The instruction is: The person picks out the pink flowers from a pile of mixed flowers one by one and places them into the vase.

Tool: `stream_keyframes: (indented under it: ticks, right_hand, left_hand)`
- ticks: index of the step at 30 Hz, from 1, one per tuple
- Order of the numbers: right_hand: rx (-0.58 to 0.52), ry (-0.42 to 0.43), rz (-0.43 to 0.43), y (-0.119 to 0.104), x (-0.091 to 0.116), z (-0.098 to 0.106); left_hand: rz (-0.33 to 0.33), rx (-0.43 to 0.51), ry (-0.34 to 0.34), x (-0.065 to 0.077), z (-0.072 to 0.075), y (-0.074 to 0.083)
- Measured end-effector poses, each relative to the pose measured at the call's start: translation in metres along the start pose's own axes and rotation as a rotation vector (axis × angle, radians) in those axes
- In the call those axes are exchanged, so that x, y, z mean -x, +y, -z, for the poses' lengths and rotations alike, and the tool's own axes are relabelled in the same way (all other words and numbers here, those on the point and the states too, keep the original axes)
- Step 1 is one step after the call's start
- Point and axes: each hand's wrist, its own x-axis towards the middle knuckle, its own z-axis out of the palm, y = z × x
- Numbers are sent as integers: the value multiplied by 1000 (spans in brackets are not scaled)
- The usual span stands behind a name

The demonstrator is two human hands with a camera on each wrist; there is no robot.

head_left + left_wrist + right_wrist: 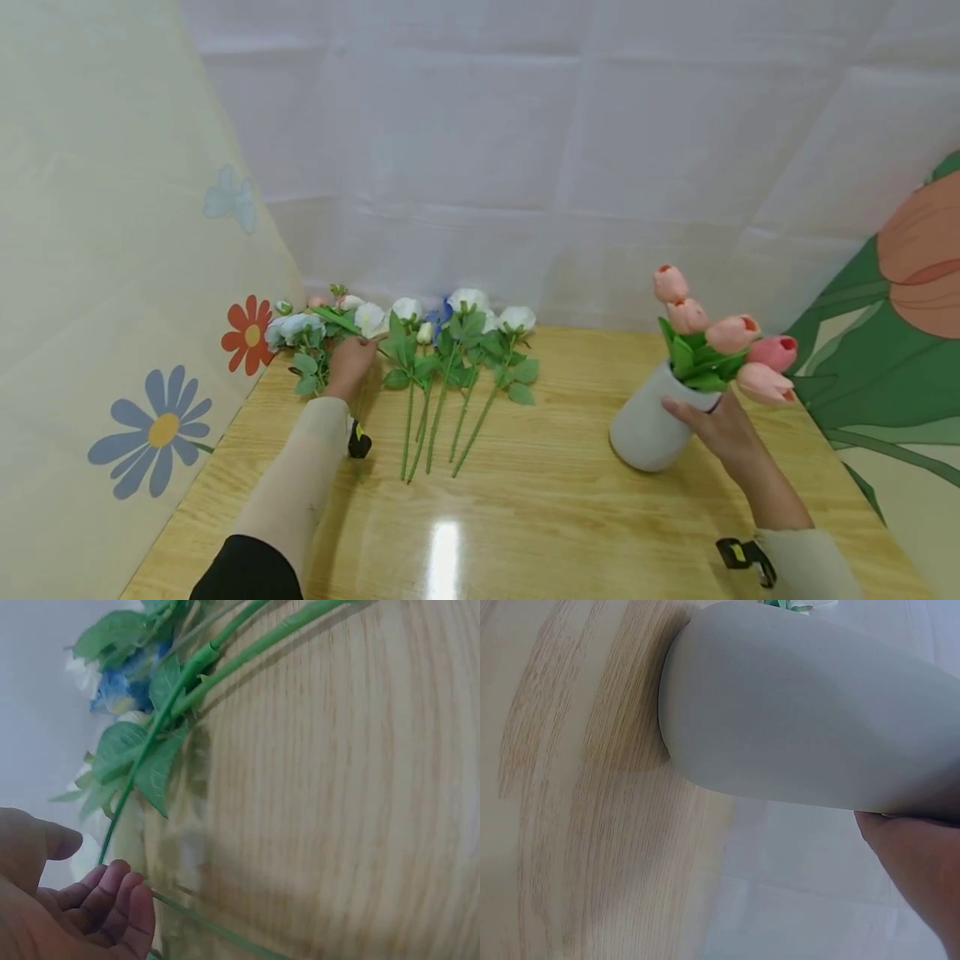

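My right hand [720,425] grips a white vase [651,423] near its rim, thumb on the front side. Tilted to the right, the vase has its base at the tabletop and holds several pink tulips [731,333]. The right wrist view shows the vase's smooth side [780,705] and part of the hand [919,862]. Among the flowers at the back left is my left hand [352,362]. In the left wrist view its thumb stands apart from the half-bent fingers [112,907], and a thin green stem [139,761] runs down to the fingertips.
White roses [517,318] with leafy green stems lie in a row on the wooden table [555,517]. A blue flower [439,317] lies among them. Pale blue blooms [296,327] lie at the far left. A white cloth backdrop [450,167] stands behind the table.
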Motion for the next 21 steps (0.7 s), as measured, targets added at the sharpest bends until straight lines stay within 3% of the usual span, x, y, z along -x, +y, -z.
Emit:
stream_keyframes:
  ticks: [8, 21]
  right_hand:
    - [-2, -7, -6, -3, 1, -1]
    - [-5, -6, 9, -1, 3, 0]
  left_hand:
    - [13, -41, 37, -8, -4, -7]
    - [15, -61, 107, -7, -7, -2]
